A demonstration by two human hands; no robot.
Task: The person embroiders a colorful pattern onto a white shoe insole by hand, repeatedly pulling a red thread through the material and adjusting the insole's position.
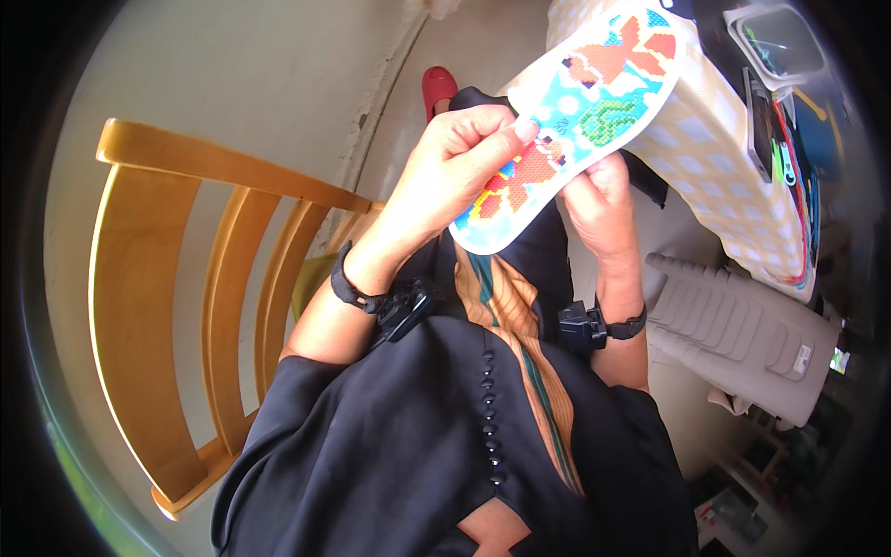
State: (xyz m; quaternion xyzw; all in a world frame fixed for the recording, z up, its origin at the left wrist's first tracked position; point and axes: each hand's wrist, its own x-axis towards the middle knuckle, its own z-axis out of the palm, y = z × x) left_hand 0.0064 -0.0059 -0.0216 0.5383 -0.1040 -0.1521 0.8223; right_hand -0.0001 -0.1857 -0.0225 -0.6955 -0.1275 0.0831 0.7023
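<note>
A sole-shaped shoe insole with a white border hangs slantwise in front of me. Orange fish, green leaf-like patches and a blue ground are stitched or printed across its face in small squares. My left hand is closed on its left edge, thumb on top near the middle and fingers folded beneath. Against the lower right edge, my right hand is curled closed, its fingertips partly hidden behind the insole. Whether those fingers pinch the edge or some thin thing cannot be seen.
A wooden slatted chair back rises at my left. On the right stands a table with a checked cloth, bearing a clear plastic container and a dark flat device. Beneath it is a grey plastic stool or seat. A red shoe shows on the floor.
</note>
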